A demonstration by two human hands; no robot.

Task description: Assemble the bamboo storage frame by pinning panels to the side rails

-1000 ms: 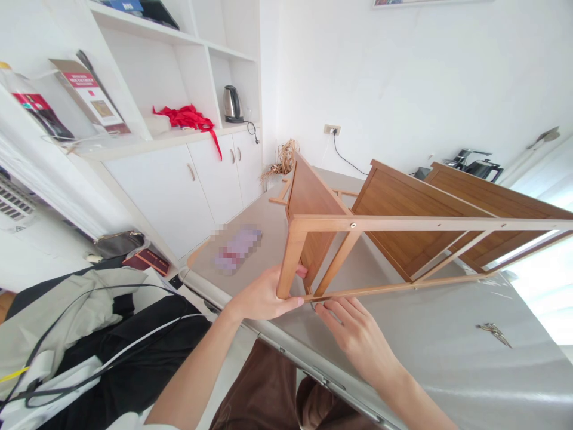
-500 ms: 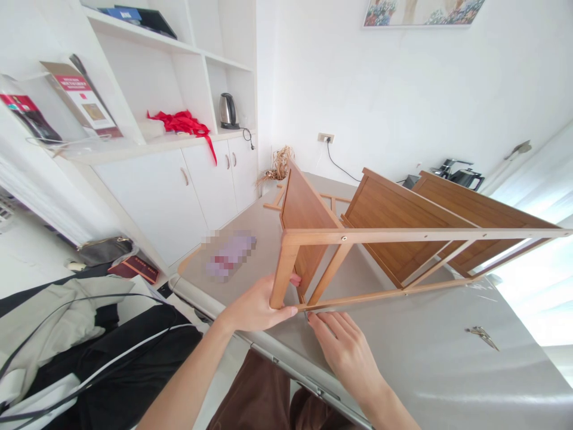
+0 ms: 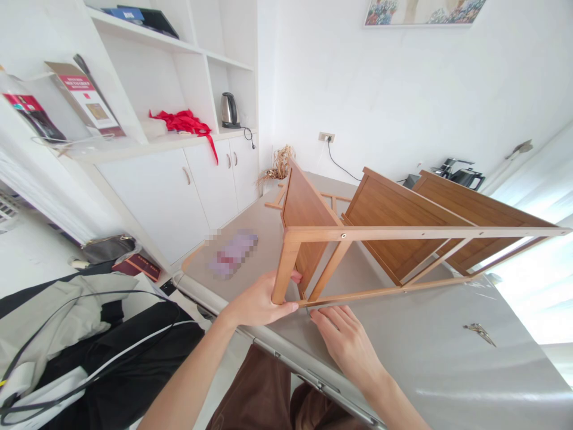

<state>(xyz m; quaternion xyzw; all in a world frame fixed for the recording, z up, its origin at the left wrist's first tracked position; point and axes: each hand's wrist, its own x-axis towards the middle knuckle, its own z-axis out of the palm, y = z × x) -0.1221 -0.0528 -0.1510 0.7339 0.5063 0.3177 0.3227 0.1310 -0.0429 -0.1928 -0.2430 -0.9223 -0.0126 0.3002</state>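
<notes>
A brown wooden shelf rack (image 3: 403, 233) lies on its side on the grey table, its shelf boards standing upright. My left hand (image 3: 257, 301) is wrapped round the rack's near left corner, thumb along the lower rail and fingertips showing behind the end post. Just right of it, my right hand (image 3: 342, 334) is closed in a pinch below that rail, close to its end. A thin, dark metal bit (image 3: 308, 311) shows at those fingertips; most of it is hidden, so its kind cannot be told. Several loose metal screws (image 3: 480, 334) lie on the table to the right.
The grey table (image 3: 430, 358) reaches from my lap to the wall. A blurred purple packet (image 3: 235, 254) lies on its left part. Wooden frame pieces (image 3: 275, 200) and dried plants (image 3: 282, 162) are behind the rack. Clothes and cables (image 3: 111, 334) lie at left, beside a white cabinet (image 3: 152, 191).
The view has shifted slightly. My right fingertips sit a little farther from the rail's end, with the pinch kept. My left hand holds the same corner, and the rack stays in place.
</notes>
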